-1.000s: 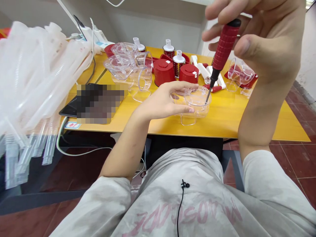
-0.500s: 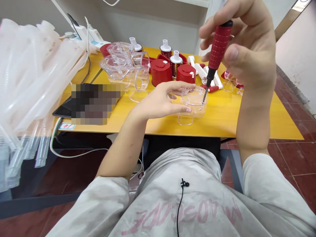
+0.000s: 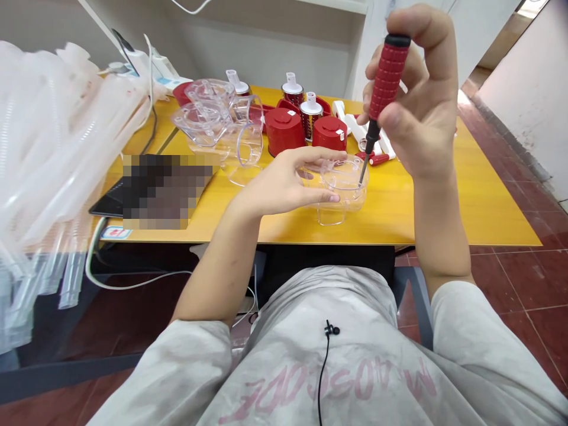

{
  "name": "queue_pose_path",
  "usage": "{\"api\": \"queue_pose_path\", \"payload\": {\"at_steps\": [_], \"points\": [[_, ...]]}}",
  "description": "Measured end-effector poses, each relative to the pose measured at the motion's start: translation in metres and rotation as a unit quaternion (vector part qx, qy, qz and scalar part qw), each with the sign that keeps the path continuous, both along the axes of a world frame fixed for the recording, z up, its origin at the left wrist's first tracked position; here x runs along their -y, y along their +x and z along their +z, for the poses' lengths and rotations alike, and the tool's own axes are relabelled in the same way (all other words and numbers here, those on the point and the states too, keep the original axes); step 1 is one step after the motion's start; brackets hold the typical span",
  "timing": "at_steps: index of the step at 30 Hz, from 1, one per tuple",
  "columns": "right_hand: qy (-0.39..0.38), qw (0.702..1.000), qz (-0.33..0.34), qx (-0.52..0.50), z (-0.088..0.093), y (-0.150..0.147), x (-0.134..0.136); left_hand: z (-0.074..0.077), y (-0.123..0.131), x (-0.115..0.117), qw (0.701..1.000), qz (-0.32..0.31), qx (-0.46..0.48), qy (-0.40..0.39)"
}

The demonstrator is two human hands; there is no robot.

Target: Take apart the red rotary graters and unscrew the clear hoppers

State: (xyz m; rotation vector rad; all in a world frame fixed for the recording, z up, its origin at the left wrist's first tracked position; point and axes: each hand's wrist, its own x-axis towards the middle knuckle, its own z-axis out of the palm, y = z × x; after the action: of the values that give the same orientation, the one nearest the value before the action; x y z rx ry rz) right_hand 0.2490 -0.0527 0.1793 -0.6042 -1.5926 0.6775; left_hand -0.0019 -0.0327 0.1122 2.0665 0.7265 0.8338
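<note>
Red and black is the screwdriver [image 3: 387,86] which the right hand [image 3: 423,112] grasps by its handle; the index finger is at the end cap, and the thumb is lower, against the side. It leans slightly, its tip down at the right side of a clear plastic part [image 3: 344,176]; what lies under the tip is too small for me to tell. This part stands near the front edge of the yellow desk [image 3: 483,195], and the left hand [image 3: 286,180] grips it between thumb and fingers. Behind are two red cylinders [image 3: 284,131]; more clear pieces [image 3: 202,127] stand to the left.
</note>
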Motion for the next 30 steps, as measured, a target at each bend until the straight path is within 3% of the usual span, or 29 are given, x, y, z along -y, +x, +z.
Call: {"api": "queue_pose_path", "payload": {"at_steps": [3,7,10,13,19,23,30], "points": [[-0.031,0.996,-0.060,0.057,0.006,0.001,0.009,-0.001,0.000,-0.001,1.000,-0.007,0.003,-0.007],[-0.047,0.998,0.001,0.044,0.001,0.003,0.005,-0.001,0.000,-0.001,1.000,-0.004,0.005,-0.009],[-0.013,0.998,0.056,-0.039,-0.013,0.005,-0.007,0.001,0.001,0.000,1.000,0.000,0.003,-0.010],[0.008,0.997,0.066,-0.043,-0.021,0.004,-0.014,0.001,0.001,0.000,1.000,0.001,0.001,-0.010],[0.002,0.997,-0.006,0.081,-0.004,0.002,0.007,-0.003,0.000,-0.003,1.000,0.007,0.001,-0.009],[-0.043,0.998,-0.004,0.050,0.001,-0.001,0.018,-0.002,0.001,-0.002,1.000,0.001,0.005,-0.016],[-0.087,0.995,0.047,-0.003,-0.021,0.010,-0.002,0.001,0.001,-0.001,1.000,0.005,-0.005,-0.008]]}}
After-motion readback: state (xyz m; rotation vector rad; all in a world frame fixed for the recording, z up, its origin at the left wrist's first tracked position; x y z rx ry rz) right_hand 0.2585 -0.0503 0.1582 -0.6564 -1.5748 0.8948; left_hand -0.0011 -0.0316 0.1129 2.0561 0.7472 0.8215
